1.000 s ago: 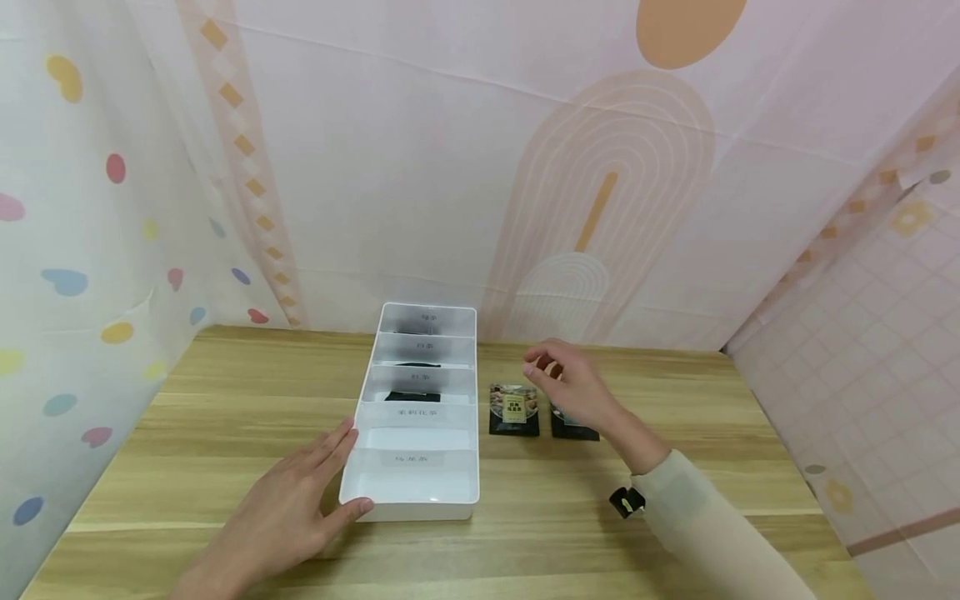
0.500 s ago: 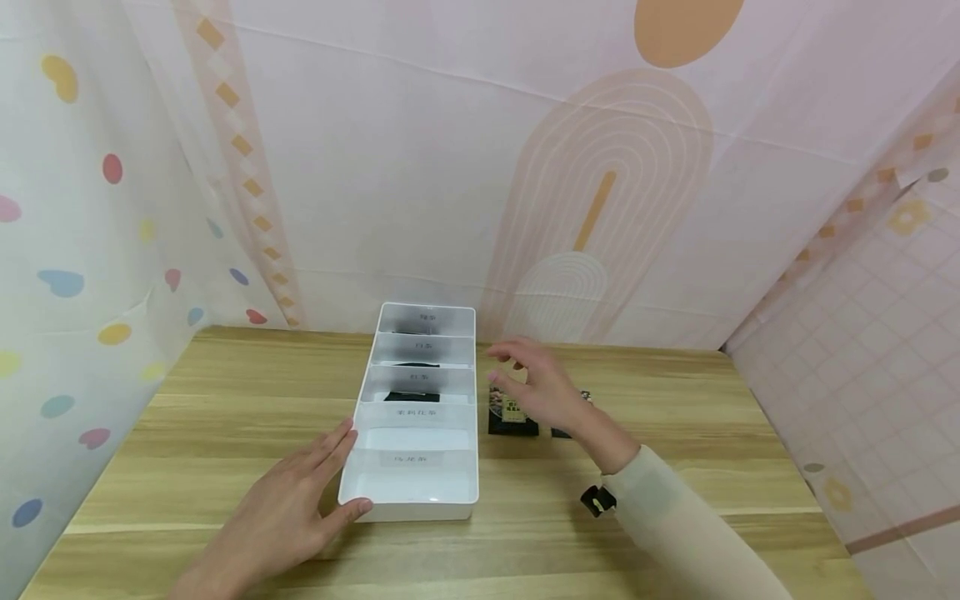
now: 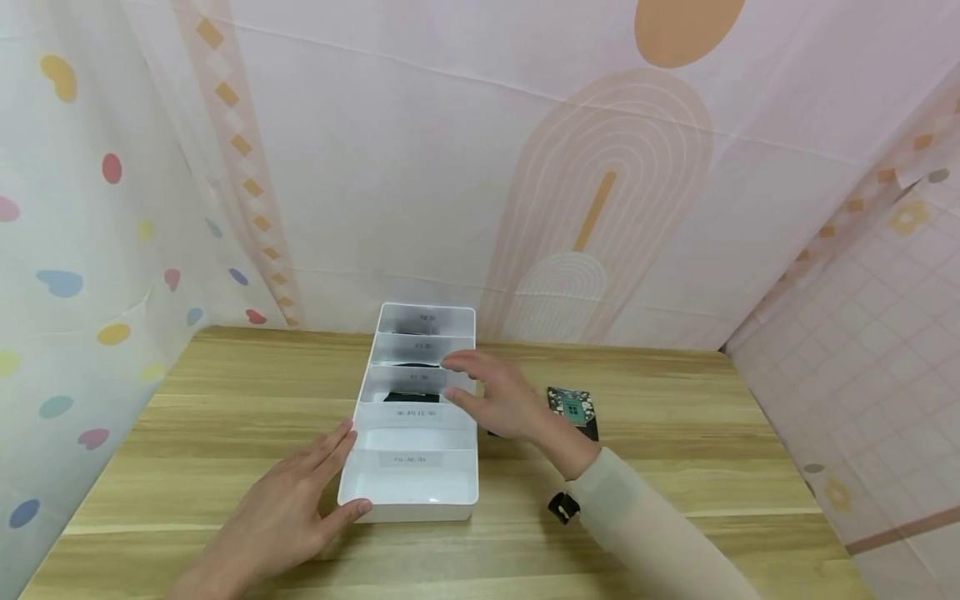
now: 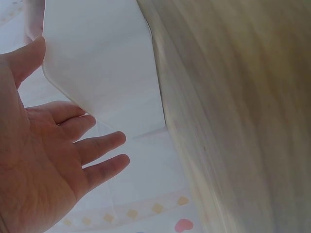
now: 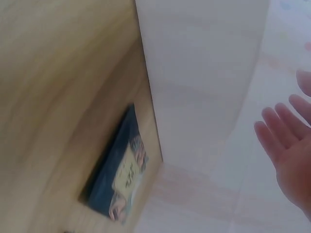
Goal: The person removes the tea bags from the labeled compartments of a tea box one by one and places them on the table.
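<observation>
Box [image 3: 420, 512] against left hand [image 3: 281, 504]

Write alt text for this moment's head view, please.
A person's right hand hovers over the right edge of a five-compartment white box, thumb and fingers parted, while the left hand rests against its near left corner. The box stands on a wooden table; a dark patterned packet lies to its right.
</observation>
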`<action>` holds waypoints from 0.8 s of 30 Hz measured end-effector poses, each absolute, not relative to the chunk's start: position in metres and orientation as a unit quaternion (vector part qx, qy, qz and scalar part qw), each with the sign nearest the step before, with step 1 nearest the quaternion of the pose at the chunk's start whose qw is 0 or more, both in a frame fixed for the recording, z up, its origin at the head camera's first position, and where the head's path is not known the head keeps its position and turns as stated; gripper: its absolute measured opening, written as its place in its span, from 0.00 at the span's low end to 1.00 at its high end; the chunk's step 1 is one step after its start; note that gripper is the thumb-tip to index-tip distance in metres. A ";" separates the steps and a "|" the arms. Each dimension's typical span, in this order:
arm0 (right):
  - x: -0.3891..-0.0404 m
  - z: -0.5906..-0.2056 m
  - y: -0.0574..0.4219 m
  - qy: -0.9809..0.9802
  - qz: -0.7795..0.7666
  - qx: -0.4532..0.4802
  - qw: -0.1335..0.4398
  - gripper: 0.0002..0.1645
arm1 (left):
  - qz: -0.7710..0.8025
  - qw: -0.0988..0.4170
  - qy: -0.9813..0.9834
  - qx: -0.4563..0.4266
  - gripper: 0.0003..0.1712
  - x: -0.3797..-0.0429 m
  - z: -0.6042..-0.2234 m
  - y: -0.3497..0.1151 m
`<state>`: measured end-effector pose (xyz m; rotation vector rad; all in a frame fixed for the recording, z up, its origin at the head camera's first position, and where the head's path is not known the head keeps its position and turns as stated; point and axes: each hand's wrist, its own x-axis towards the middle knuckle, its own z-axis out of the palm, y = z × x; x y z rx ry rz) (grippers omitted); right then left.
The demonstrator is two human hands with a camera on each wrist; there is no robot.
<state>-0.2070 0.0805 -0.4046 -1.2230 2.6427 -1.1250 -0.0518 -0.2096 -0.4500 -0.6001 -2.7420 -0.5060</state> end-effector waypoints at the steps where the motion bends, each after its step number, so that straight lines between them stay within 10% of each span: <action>1: -0.206 -0.405 0.078 0.847 -0.359 -0.390 0.017 0.26 | -0.177 0.142 -0.952 -0.207 0.48 -0.052 -0.450 -0.210; 24: -0.200 -0.425 0.033 0.860 -0.352 -0.362 0.073 0.28 | -0.177 0.144 -0.951 -0.207 0.47 -0.051 -0.450 -0.211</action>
